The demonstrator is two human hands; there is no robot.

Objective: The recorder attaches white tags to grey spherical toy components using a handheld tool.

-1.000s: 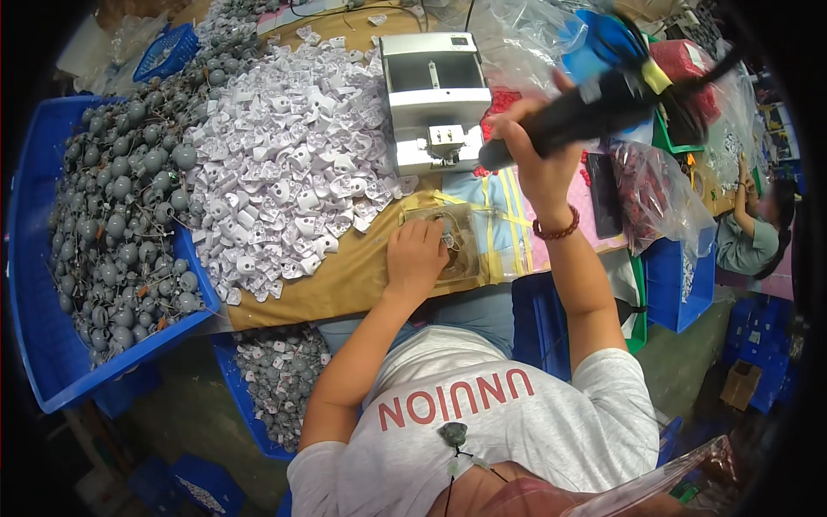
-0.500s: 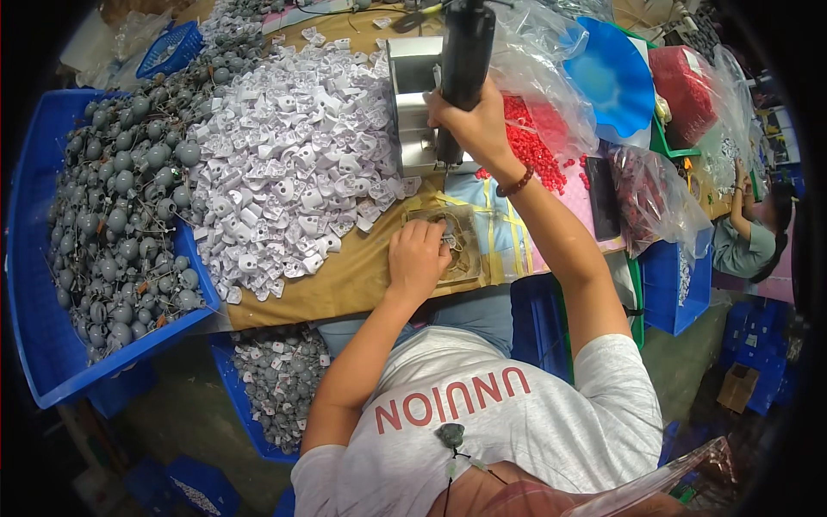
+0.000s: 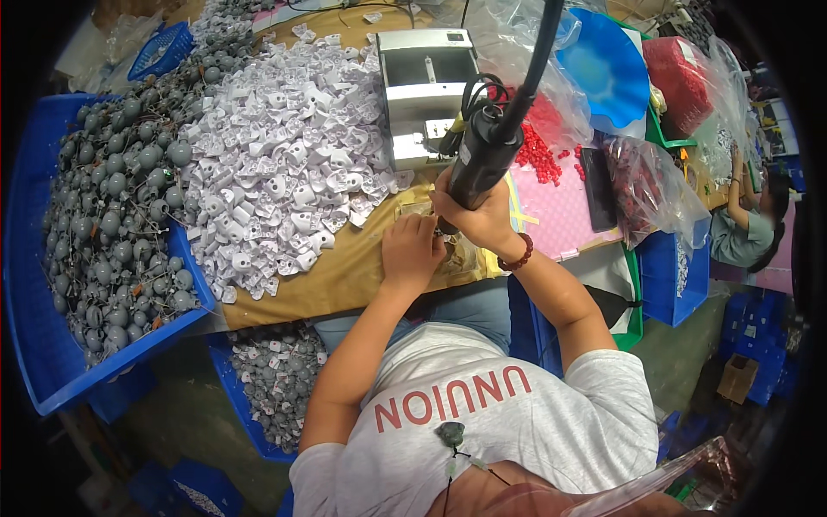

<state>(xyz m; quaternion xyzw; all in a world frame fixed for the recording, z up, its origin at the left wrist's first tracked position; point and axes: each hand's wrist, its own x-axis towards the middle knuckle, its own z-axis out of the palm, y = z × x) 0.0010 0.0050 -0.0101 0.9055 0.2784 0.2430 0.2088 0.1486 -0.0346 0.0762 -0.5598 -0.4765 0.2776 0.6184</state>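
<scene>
My right hand (image 3: 484, 211) is wrapped round a black electric screwdriver (image 3: 482, 159), held upright with its cable running off the top. The screwdriver's lower end is down beside my left fingers. My left hand (image 3: 413, 252) rests at a small yellowish block-like fixture (image 3: 463, 263) on the table's near edge. Its fingers are curled and pressed together; what they hold is hidden behind them and the screwdriver. Just beyond both hands stands a silver box-shaped machine (image 3: 431, 93) with a recess. A large heap of white plastic parts (image 3: 289, 164) lies to the left of it.
A blue tray (image 3: 26, 284) heaped with grey round parts (image 3: 121, 215) stands at far left. Red small parts (image 3: 541, 155), a phone (image 3: 597, 189), a wavy blue dish (image 3: 605, 69) and plastic bags lie rightward. Below the table sits a blue bin (image 3: 226, 370). Another person (image 3: 748, 226) works at far right.
My right hand has brought the screwdriver down and nearer to me, from above the silver machine to the fixture by my left hand. My left hand has barely shifted.
</scene>
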